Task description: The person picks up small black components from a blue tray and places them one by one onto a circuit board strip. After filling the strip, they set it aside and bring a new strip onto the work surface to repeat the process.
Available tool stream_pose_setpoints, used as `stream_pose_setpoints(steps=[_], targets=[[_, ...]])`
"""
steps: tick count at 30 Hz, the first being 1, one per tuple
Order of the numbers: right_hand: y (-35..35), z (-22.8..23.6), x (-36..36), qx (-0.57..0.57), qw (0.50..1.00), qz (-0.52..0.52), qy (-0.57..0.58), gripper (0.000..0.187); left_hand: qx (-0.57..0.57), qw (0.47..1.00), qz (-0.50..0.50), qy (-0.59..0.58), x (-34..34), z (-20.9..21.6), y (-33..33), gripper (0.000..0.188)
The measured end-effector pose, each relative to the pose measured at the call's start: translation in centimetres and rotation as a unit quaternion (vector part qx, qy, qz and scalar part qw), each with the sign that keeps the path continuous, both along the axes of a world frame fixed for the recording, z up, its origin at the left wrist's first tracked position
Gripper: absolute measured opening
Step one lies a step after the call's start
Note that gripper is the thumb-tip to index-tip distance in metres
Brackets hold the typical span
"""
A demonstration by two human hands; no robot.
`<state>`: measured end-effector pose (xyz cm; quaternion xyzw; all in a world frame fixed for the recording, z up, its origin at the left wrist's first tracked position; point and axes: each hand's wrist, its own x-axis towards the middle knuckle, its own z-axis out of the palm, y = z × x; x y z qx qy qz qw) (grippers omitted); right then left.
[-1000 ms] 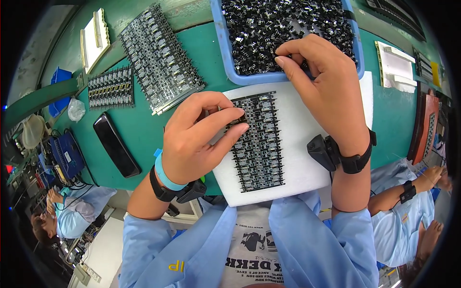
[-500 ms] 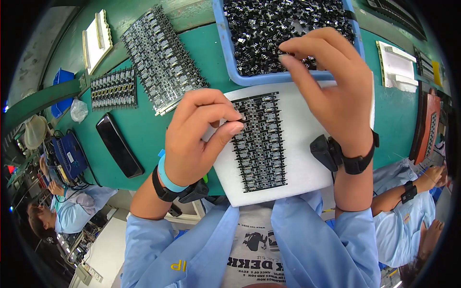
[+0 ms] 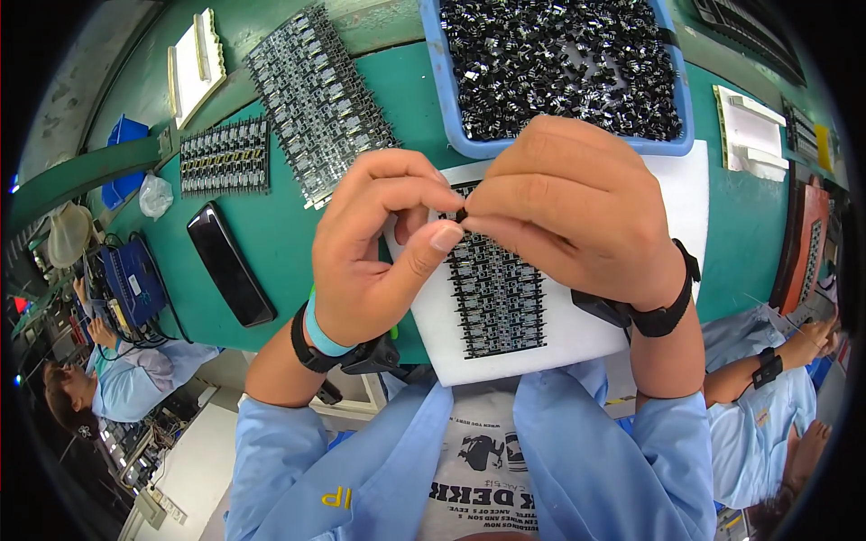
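A panel of small circuit boards (image 3: 501,298) lies on a white foam sheet (image 3: 577,335) in front of me, its upper part hidden by my hands. Over its upper left corner my right hand (image 3: 577,212) pinches a small black electronic component (image 3: 462,215) between thumb and fingers. My left hand (image 3: 374,243) meets it there, thumb and index fingertip curled in around the same spot. Whatever sits between the left fingertips is too small to make out. Just behind the right hand stands a blue tray (image 3: 577,147) heaped with small black components with shiny metal parts (image 3: 550,72).
On the green table, a black phone (image 3: 230,264) lies left of my left hand. Behind it are a smaller board panel (image 3: 225,158) and a stack of larger panels (image 3: 316,99). A white holder (image 3: 751,133) lies at the right. People sit at both sides.
My right hand has come from over the blue tray down and left to my left hand, with a black component now at its fingertips. My left hand has stayed nearly in place.
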<state>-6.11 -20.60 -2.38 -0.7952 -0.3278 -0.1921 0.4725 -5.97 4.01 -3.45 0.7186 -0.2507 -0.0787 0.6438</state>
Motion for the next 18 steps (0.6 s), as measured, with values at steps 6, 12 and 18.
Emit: stream_pose_setpoints(steps=[6,12,18], targets=[[0.0,-0.4,0.1,0.003,1.000,0.005,-0.027,0.025,-0.012,0.999,-0.009,0.051,0.3,0.1,0.5,0.016],[-0.5,0.2,0.0,-0.027,0.999,0.000,-0.018,0.025,0.005,0.999,-0.011,0.038,0.5,0.1,0.5,0.015],[-2.1,0.5,0.4,-0.029,0.992,-0.111,0.048,0.020,0.165,0.974,-0.011,-0.154,0.7,0.6,-0.5,0.017]])
